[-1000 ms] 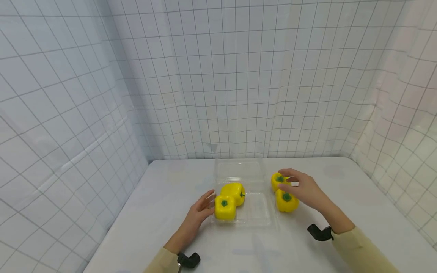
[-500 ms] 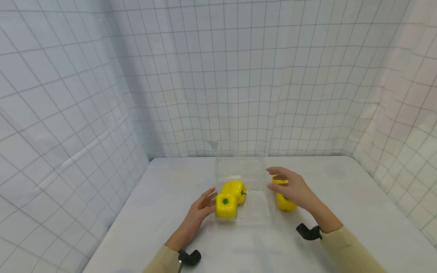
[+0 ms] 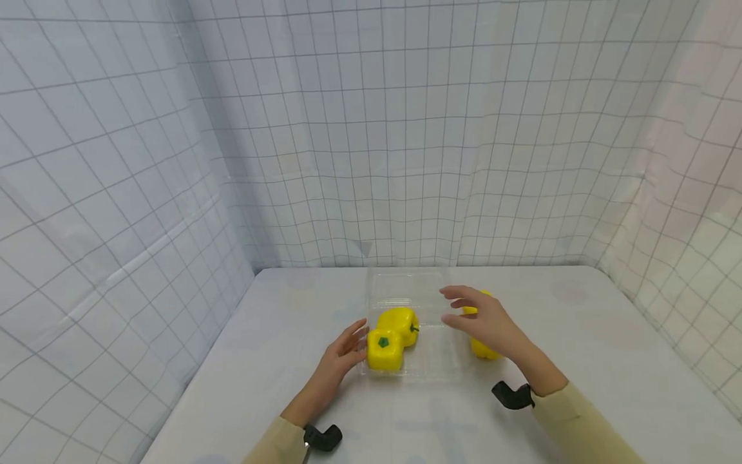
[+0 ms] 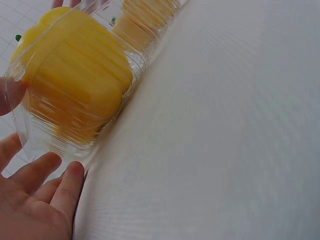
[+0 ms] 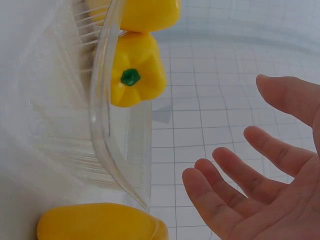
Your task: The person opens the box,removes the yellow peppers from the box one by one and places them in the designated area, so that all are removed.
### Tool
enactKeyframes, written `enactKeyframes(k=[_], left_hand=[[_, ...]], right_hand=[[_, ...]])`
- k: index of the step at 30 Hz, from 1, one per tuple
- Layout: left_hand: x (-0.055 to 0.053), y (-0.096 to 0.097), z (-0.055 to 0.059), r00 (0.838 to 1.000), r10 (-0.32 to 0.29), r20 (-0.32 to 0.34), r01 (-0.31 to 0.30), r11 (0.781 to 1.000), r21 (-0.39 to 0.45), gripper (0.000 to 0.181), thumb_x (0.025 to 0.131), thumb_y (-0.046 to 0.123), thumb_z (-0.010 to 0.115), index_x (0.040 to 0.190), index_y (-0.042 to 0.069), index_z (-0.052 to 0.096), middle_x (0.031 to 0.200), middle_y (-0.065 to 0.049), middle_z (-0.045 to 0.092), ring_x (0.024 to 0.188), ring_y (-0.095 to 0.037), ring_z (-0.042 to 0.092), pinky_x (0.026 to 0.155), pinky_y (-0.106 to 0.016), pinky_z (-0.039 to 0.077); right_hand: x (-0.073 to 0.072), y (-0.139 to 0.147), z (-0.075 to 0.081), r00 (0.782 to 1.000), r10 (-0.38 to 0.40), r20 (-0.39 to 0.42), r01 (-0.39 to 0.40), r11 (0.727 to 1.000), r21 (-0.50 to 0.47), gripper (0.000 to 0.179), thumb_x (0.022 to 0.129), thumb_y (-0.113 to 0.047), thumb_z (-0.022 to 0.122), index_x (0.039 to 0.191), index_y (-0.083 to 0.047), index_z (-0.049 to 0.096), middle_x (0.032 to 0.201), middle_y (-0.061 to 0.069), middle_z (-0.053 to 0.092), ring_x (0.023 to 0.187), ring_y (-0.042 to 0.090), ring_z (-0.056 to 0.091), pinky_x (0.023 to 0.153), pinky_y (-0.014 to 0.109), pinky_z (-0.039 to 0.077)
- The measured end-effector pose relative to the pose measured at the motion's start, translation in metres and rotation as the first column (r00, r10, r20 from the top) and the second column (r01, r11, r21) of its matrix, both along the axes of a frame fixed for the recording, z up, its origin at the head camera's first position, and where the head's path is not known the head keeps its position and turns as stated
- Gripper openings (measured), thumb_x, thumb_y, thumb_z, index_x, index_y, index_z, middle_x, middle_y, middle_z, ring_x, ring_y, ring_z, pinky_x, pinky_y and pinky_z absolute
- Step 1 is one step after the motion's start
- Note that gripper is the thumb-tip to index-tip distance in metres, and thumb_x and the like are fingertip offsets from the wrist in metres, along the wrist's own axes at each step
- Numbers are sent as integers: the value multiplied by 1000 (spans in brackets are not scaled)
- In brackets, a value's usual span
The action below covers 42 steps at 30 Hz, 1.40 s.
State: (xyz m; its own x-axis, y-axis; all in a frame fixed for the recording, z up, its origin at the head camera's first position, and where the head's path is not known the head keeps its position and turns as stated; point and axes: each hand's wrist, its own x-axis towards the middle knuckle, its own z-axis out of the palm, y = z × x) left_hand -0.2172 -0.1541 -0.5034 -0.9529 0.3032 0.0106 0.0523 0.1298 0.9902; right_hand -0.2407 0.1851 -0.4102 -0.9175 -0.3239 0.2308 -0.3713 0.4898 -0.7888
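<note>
A clear plastic clamshell container [image 3: 439,354] lies with its lid [image 3: 408,287] folded back. Two yellow bell peppers sit in its left part: a front pepper [image 3: 385,354] with its green stem up, and a back pepper [image 3: 397,318] tipped on its side. My left hand [image 3: 339,361] rests at the container's left side, a fingertip [image 4: 11,95] overlapping the rim and the other fingers loosely spread. My right hand [image 3: 487,322], fingers apart and holding nothing, hovers by the container's right edge. Partly hidden under it, a near pepper [image 3: 484,350] and a far pepper [image 3: 471,310] stand outside the container.
A white table [image 3: 278,322] bears everything. White grid-patterned curtains [image 3: 406,161] enclose its back and sides. Black wrist-worn devices [image 3: 513,395] project beside both forearms.
My right hand has shifted left from over the two loose peppers towards the container, covering more of them. The left hand stays at the container's side; the peppers keep their places.
</note>
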Motion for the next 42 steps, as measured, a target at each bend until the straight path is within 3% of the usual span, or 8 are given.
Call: enactKeyframes(k=[19, 28, 42], left_hand=[[1, 1, 0, 1000, -3, -8, 3, 1000, -4, 67, 99, 34, 59, 159, 28, 30, 161, -3, 34, 146, -29, 33, 115, -59, 27], [1, 1, -1, 1000, -1, -11, 1, 1000, -13, 67, 98, 37, 60, 158, 31, 32, 161, -3, 34, 146, -30, 33, 114, -59, 27], [1, 2, -1, 1000, 4, -19, -4, 1000, -15, 66, 99, 35, 59, 159, 29, 31, 161, -5, 34, 145, -31, 35, 114, -60, 29]], right_hand=[[1, -21, -6, 997, 72, 16, -71, 997, -13, 51, 90, -36, 76, 137, -28, 58, 137, -6, 58, 117, 22, 60, 95, 42, 54], [2, -28, -14, 995, 93, 47, -91, 995, -31, 50, 90, -34, 77, 136, -28, 59, 135, -7, 59, 120, 31, 59, 96, 42, 53], [0, -39, -23, 990, 134, 37, -133, 991, -32, 52, 90, -32, 77, 137, -20, 60, 134, -2, 61, 116, 30, 60, 93, 39, 55]])
